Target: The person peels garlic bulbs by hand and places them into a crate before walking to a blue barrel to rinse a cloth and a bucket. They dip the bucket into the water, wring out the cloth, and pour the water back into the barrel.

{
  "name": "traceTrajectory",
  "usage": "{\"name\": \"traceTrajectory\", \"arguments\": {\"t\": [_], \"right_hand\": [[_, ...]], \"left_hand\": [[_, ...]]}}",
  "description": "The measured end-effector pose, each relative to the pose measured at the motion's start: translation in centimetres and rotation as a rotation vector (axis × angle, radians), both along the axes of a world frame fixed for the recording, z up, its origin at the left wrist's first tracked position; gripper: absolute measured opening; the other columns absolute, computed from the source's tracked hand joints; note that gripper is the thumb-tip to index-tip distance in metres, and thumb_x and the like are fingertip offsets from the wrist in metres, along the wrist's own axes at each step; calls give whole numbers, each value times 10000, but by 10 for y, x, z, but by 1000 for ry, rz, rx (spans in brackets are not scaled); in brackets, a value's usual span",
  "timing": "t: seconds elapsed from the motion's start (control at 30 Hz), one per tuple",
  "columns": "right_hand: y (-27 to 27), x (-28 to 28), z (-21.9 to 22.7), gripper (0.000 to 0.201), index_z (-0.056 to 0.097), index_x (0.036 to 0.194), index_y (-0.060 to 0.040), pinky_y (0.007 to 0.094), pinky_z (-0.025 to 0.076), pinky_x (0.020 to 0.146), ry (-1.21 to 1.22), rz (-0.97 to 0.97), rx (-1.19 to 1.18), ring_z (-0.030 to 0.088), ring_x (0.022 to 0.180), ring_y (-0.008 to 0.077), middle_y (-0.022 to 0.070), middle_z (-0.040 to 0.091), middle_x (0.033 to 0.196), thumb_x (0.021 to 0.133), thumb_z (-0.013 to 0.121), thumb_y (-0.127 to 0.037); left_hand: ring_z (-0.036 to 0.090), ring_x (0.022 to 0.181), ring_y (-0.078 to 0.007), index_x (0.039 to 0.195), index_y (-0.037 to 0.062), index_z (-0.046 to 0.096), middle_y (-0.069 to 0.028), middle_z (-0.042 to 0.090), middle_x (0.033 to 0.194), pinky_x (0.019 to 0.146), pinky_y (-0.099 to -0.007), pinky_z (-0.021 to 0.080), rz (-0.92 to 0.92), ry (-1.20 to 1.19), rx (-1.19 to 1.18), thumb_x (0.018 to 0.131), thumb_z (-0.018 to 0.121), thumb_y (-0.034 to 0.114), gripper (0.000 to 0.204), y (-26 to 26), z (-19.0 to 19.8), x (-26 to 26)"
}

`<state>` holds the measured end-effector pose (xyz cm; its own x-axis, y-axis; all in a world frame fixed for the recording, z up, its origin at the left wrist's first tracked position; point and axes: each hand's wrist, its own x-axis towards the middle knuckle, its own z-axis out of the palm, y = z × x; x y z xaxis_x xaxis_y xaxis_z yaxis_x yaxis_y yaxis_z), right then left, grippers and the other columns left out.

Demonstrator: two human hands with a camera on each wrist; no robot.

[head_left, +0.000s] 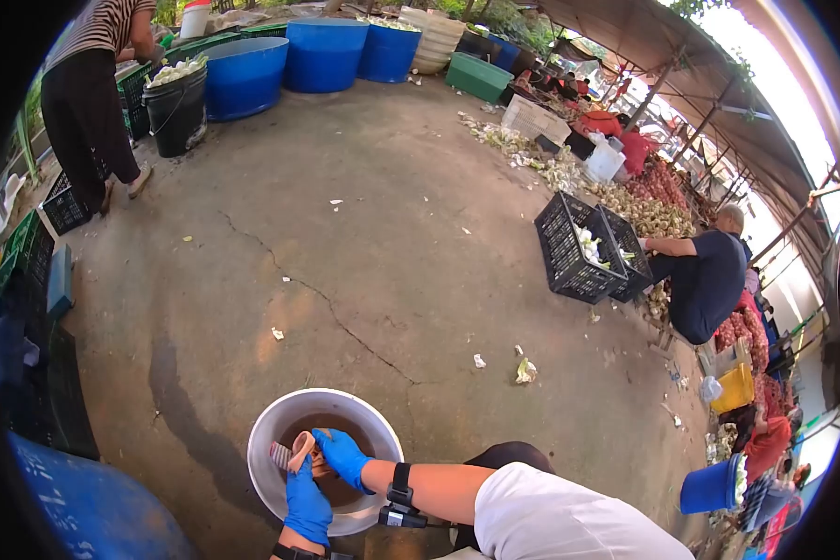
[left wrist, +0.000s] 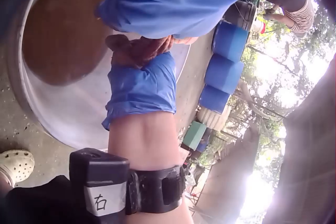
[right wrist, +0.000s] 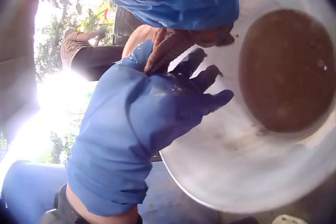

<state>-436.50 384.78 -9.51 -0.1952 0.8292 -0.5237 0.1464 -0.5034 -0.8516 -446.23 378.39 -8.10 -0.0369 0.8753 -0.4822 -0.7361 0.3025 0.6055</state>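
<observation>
Both hands wear blue gloves and meet over a white bucket (head_left: 389,419) with murky brown water (head_left: 350,431) low inside it. Between them is a wet pinkish-brown item (head_left: 301,452) with a curved, loop-like band and a striped part at its left. My left hand (head_left: 306,502) grips it from below; in the right wrist view the left thumb (right wrist: 137,56) presses on it while the other fingers reach out past it. From the right, my right hand (head_left: 343,457) holds the item's other side, its fingers partly hidden. What the item is I cannot tell.
A large blue barrel (head_left: 93,504) stands close at left, with dark crates (head_left: 65,392) beyond. Black crates (head_left: 569,252) of white bulbs stand at right beside a seated person (head_left: 705,280). Blue tubs (head_left: 325,56) line the back, near a standing person (head_left: 84,103). Concrete floor (head_left: 345,233) lies between.
</observation>
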Motion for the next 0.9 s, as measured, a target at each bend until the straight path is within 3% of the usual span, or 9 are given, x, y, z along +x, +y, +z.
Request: {"name": "traceTrajectory", "arguments": {"t": [0.07,0.1,0.2,0.23,0.33,0.47,0.6,0.8,0.9], "right_hand": [[5,1,15,320,586,969,1,352,466,745,243,52,-411,600,816,234,126,633,875,899,461,-285],[10,4,-52,316,561,1021,19,377,447,829,-192,457,65,581,921,262,157,609,983,884,460,-247],[13,6,32,350,520,1093,31,368,410,907,-212,517,571,526,1054,257,177,547,1132,846,496,-216],[14,1,35,423,486,1165,7,354,382,941,289,617,297,469,1139,257,192,469,1247,806,551,-207],[2,-4,1,354,537,1081,-2,340,443,826,9,715,602,563,911,256,164,585,1032,802,567,-218],[24,-16,-101,309,624,960,-12,351,456,807,-84,578,239,599,891,293,188,630,962,855,499,-275],[40,-39,-68,414,609,1071,-31,388,448,853,-828,1009,265,579,991,329,157,602,1097,894,387,-333],[-10,-40,-167,416,604,1108,-72,396,426,908,-714,1376,373,549,1074,297,163,562,1173,884,418,-369],[28,-40,-183,404,608,1102,-79,391,402,932,-795,1144,127,554,1061,292,171,585,1131,864,468,-373]], "left_hand": [[531,1035,-166,1279,56,426,-69,528,1176,886,-296,424,-16,5,17,928,462,239,398,-1,-14,-5],[532,1030,-164,1278,57,431,-68,530,1170,890,-285,419,6,24,-49,925,468,241,400,-4,-31,-11],[523,1037,-156,1295,57,410,-63,522,1176,902,-265,404,-5,132,-77,918,486,260,436,5,-26,-26],[513,1050,-152,1315,54,384,-59,513,1187,911,-255,394,-44,218,-48,914,498,277,473,10,-15,-29],[516,965,-122,1288,46,398,-24,525,1116,835,-259,429,-135,289,-193,883,557,313,511,7,39,-12],[364,1216,-205,1388,13,214,-149,359,1346,1006,-296,300,-273,615,-204,800,666,285,790,0,9,-26],[362,1235,-228,1344,-28,279,-167,371,1338,1035,-312,275,-41,696,131,765,694,189,744,2,35,-43],[469,1102,-184,1312,-14,349,-144,457,1242,933,-285,391,220,466,69,821,626,84,572,1,104,-77],[525,976,-140,1308,-21,350,-107,534,1129,816,-253,454,197,479,32,834,615,81,553,-2,112,-84]]}}
